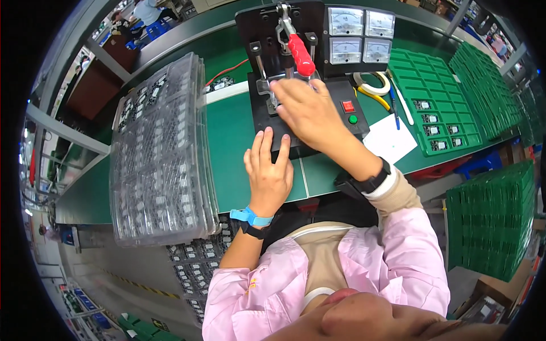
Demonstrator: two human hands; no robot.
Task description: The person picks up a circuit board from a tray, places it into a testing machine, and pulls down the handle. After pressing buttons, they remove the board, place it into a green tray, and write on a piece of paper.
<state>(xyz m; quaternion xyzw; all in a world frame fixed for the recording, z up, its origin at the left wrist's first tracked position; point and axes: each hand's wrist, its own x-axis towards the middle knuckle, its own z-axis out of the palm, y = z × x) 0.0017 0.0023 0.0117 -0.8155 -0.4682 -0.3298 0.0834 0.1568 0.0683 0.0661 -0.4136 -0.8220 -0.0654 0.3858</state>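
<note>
My right hand [307,112] reaches over a black test fixture [261,116], fingers stretched forward and a little blurred, with the thumb apart. It covers the middle of the fixture, so whatever lies beneath the palm and fingertips is hidden. Just beyond it, the red handle [301,57] of a toggle clamp points toward me. Clear plastic parts [264,86] and metal posts show around the fingertips. My left hand [268,177] rests with spread fingers on the fixture's near left edge, holding nothing visible. A red switch [347,106] and a green button [353,119] sit right of my right hand.
Clear trays of small circuit boards [165,153] are stacked at left. Four-dial meters [359,35] stand behind right. A green tray [449,108] holds several boards; more green trays [489,219] are stacked at right. Tape [375,85], a pen [394,108] and white paper [391,142] lie between.
</note>
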